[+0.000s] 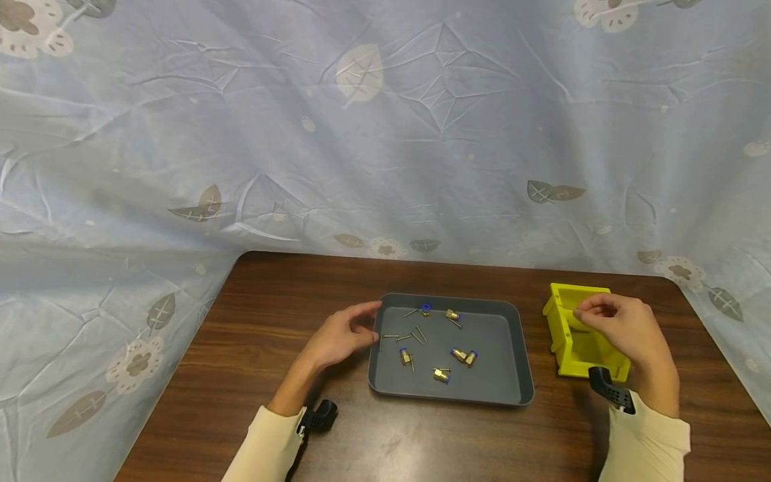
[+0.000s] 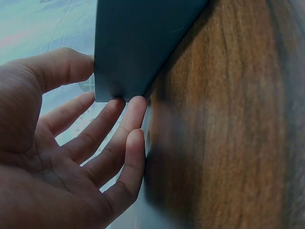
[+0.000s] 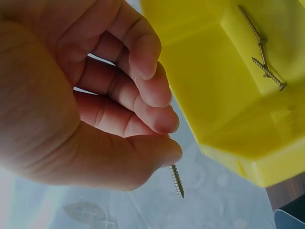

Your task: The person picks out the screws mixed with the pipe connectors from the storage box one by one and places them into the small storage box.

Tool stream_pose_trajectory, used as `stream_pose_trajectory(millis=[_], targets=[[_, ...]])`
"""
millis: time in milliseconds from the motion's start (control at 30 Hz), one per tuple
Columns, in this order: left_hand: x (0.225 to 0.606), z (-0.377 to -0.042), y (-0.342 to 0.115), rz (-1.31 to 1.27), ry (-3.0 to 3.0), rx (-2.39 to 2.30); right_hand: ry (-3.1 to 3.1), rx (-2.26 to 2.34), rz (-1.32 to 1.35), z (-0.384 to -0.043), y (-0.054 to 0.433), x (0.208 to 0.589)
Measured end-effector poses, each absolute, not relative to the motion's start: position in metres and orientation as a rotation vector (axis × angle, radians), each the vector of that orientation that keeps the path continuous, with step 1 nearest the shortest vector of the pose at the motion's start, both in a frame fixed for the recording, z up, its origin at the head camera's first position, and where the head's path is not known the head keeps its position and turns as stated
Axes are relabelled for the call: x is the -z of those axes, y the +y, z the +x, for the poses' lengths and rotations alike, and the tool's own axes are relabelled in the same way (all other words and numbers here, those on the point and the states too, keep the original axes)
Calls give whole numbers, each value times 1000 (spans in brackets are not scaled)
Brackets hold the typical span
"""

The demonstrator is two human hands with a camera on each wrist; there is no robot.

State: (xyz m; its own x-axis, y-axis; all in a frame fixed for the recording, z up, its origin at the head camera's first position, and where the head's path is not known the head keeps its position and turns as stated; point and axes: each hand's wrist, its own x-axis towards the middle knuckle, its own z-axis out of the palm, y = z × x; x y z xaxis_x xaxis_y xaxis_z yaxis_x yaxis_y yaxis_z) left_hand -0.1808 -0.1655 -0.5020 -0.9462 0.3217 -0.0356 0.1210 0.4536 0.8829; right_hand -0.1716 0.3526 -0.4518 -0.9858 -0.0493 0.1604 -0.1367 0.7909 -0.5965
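Observation:
Over the yellow bin (image 1: 560, 338), my right hand (image 1: 626, 331) pinches a screw (image 3: 177, 182) between thumb and fingers, its threaded end pointing out below the thumb. Inside the bin, the right wrist view shows a few screws (image 3: 269, 76) lying on the yellow surface. My left hand (image 1: 334, 341) is at the left end of the grey tray (image 1: 500, 348), its fingers spread and fingertips against the outer wall. Scattered in the tray are several screws (image 1: 420, 333) and several brass fittings (image 1: 405, 357) with blue ends.
Tray and bin stand apart on a dark wooden table (image 1: 271, 301), the bin to the right. A pale blue patterned cloth (image 1: 385, 167) hangs behind the table and along its sides. Each wrist wears a black camera mount (image 1: 320, 416).

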Motion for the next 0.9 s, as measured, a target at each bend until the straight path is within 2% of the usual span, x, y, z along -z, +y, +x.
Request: stream_pose_trajectory(millis=[900], targets=[[501,-181,-165,375,2523,-1477,-2814,-924,-13,-170,361,456]])
